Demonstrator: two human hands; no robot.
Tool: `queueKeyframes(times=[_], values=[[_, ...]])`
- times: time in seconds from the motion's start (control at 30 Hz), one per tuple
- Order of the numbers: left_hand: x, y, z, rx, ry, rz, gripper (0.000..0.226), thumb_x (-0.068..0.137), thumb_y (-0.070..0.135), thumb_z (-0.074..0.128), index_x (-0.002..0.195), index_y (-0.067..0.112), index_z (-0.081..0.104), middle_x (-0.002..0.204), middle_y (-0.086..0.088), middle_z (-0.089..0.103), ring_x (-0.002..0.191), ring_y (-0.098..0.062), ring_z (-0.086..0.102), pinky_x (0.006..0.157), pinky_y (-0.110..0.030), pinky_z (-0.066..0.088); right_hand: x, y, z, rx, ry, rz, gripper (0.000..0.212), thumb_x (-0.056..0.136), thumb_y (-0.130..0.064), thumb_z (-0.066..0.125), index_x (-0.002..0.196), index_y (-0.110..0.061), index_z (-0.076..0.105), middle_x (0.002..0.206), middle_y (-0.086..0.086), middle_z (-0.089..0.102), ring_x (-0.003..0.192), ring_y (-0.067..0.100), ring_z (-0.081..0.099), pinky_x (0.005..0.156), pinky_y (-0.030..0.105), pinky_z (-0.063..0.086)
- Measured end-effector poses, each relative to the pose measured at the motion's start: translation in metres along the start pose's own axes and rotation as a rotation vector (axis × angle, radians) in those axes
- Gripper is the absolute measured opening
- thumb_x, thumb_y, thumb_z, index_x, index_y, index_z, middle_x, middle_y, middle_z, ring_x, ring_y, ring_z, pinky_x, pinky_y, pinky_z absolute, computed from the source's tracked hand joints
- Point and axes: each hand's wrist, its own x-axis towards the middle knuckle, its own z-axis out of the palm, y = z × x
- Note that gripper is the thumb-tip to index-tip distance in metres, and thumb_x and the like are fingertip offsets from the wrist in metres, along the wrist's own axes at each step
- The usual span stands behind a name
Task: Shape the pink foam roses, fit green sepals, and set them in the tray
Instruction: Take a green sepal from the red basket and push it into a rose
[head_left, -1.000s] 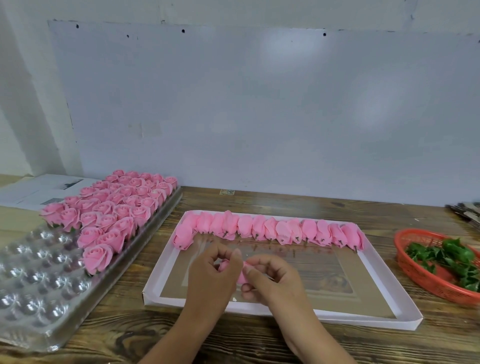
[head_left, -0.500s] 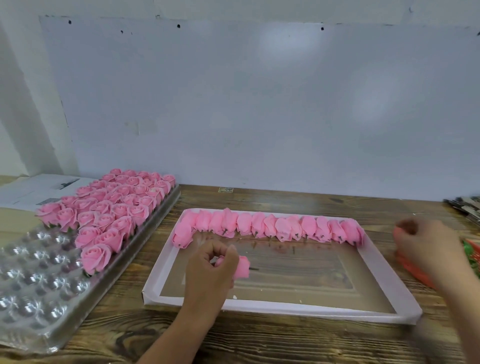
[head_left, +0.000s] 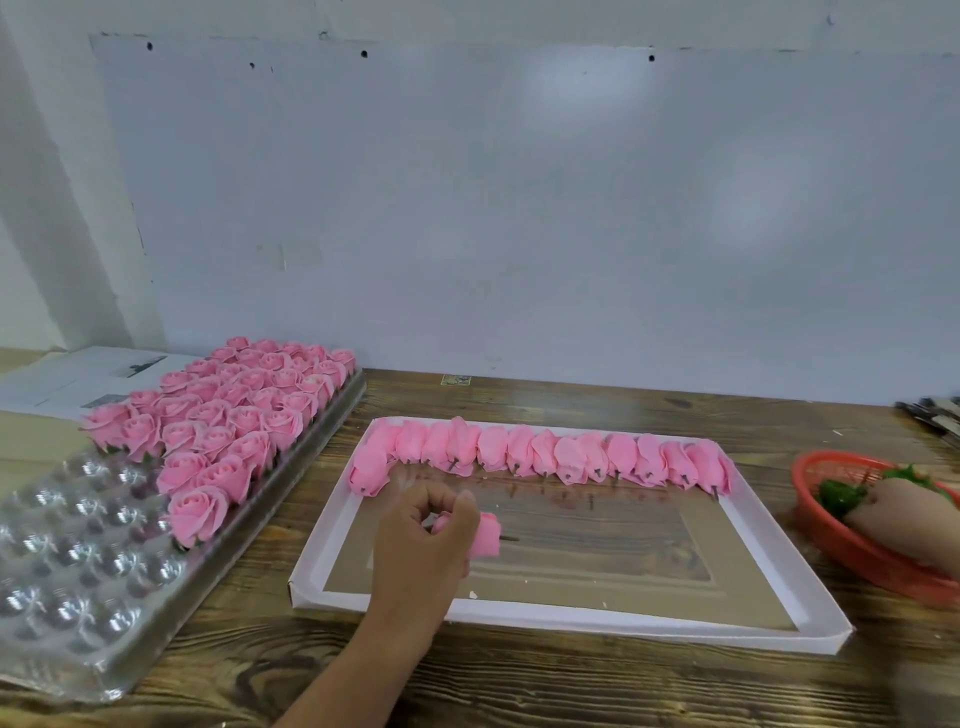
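My left hand (head_left: 423, 551) holds a pink foam rose (head_left: 485, 535) above the white flat box (head_left: 769, 551), its short stem pointing right. A row of several unshaped pink rose buds (head_left: 545, 457) lies along the box's far edge. My right hand (head_left: 898, 517) reaches into the red basket (head_left: 831, 540) among the green sepals (head_left: 839, 496); it is blurred and its fingers are hidden. The clear plastic cell tray (head_left: 67, 561) on the left carries several finished roses (head_left: 228, 415) in its far half.
Papers (head_left: 67, 379) lie behind the tray at the far left. Dark tools (head_left: 935, 415) sit at the right table edge. A grey-white wall stands behind the wooden table (head_left: 571, 686).
My right hand left the rose and moved right into the red basket. My left hand stays over the box, still holding the rose.
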Motion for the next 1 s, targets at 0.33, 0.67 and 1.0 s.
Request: queueKeyframes(times=[0.33, 0.67, 1.0], values=[[-0.001, 0.004, 0.000, -0.018, 0.004, -0.016, 0.031, 0.089, 0.016, 0.067, 0.060, 0.025, 0.060, 0.072, -0.005, 0.065, 0.049, -0.005, 0.058, 0.044, -0.021, 0.047, 0.020, 0.006, -0.005, 0.055, 0.130, -0.078, 0.013, 0.087, -0.019, 0.067, 0.097, -0.016, 0.060, 0.070, 0.005, 0.062, 0.052, 0.026, 0.065, 0.047, 0.030, 0.048], [-0.001, 0.003, -0.001, -0.025, 0.002, -0.020, 0.029, 0.090, 0.014, 0.067, 0.063, 0.019, 0.058, 0.071, -0.003, 0.062, 0.049, -0.004, 0.057, 0.044, -0.021, 0.047, 0.030, 0.030, 0.003, 0.247, 0.328, -0.043, 0.023, 0.072, -0.017, 0.080, 0.080, -0.023, 0.059, 0.063, 0.003, 0.063, 0.034, 0.020, 0.061, 0.037, 0.031, 0.050], [-0.002, 0.006, -0.001, -0.022, -0.016, -0.013, 0.036, 0.090, 0.015, 0.067, 0.057, 0.028, 0.058, 0.074, -0.010, 0.063, 0.051, -0.006, 0.058, 0.045, -0.020, 0.046, 0.074, 0.060, 0.022, 0.258, 0.499, -0.162, 0.024, 0.077, -0.054, 0.041, 0.074, -0.041, 0.062, 0.069, -0.010, 0.057, 0.063, 0.020, 0.058, 0.060, 0.039, 0.054]])
